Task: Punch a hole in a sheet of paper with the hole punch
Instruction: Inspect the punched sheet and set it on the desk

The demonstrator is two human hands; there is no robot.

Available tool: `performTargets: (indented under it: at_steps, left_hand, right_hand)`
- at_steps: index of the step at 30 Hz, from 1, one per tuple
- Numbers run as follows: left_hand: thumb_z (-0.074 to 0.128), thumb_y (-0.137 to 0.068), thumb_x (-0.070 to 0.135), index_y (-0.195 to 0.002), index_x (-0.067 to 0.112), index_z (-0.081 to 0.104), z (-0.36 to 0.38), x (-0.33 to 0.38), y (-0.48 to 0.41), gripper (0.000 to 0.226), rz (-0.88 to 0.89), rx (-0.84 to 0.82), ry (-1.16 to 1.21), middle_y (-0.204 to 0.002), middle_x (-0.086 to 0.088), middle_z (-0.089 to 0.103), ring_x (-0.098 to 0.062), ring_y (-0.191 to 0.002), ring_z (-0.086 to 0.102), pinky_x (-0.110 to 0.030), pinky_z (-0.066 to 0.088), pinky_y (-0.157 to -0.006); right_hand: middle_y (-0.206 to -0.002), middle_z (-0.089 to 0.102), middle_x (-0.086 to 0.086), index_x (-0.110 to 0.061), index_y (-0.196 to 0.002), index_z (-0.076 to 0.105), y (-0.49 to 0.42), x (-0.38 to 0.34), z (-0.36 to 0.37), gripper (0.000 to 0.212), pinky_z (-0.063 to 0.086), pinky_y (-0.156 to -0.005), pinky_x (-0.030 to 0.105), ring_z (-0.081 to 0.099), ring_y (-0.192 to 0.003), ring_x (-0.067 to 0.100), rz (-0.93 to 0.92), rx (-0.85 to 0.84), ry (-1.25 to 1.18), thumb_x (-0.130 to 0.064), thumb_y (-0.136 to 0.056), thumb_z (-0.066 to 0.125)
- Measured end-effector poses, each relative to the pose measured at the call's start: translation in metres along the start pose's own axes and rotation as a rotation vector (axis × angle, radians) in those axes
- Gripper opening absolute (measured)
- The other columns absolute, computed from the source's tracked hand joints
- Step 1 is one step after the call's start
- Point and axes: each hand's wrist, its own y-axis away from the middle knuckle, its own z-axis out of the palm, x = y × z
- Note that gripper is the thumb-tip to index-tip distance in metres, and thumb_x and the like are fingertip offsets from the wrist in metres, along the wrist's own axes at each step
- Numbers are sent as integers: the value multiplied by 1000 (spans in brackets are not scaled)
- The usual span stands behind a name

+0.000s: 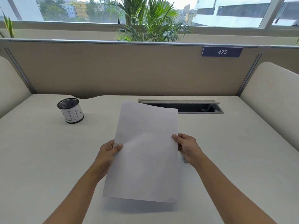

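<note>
**Two hands, one sheet.** The left hand (107,152) pinches the left edge of the single sheet of paper (145,151), thumb on the upper face and fingers behind. The right hand (188,147) pinches the right edge the same way. Both forearms reach in from the near edge of the worktop (48,159). The sheet is held tilted, clear of the surface, over the worktop's middle. One grey object (185,159) shows beside the right hand, mostly hidden by hand and sheet; what it is cannot be told. One mesh cup (70,110) lettered "BIN" stands near the far left corner. One open cable hatch (194,107) lies along the far edge, its left end covered by the sheet. One plate (222,52) reading 475 hangs on the partition (113,70).
</note>
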Motion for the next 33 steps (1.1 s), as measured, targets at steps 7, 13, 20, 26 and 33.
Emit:
performTargets:
  at_steps: [7,13,20,26,33]
  left_hand:
    - [49,-93,6,-92,10,66,1,4,2,17,15,9,4,-73,2,76,-12,-61,70,-24,58,-57]
    - [49,-93,6,-92,10,66,2,5,5,17,32,8,15,-74,1,76,-12,-62,70,-24,57,-56]
    - [50,-93,7,-92,10,66,0,6,7,16,36,6,45,-75,2,76,-13,-63,70,-24,57,-56]
    - [50,-93,7,-97,8,65,2,8,8,15,51,22,70,-75,1,76,-14,-62,70,-24,56,-55]
    - [51,-93,10,-109,9,62,11,12,11,19,104,48,72,-96,-9,70,-16,-74,69,-25,58,-63]
  right_hand:
    - [-79,72,5,-8,-79,66,4,-4,-2,10,52,-64,22,68,-71,18,-2,-23,38,-17,-83,67]
    - [-80,69,10,-3,-75,63,10,-9,1,19,53,-63,21,65,-72,21,-55,53,95,-20,-80,71]
    - [-77,71,2,-10,-72,66,14,-8,5,32,54,-58,22,68,-68,16,-60,69,168,-39,-85,62]
    - [-95,72,5,-13,-86,68,18,-5,7,21,54,-75,31,67,-85,22,-66,-47,150,-29,-92,55]
    - [-92,71,3,-10,-97,63,28,-11,10,13,55,-79,34,67,-86,22,-209,-77,157,-3,-89,56]
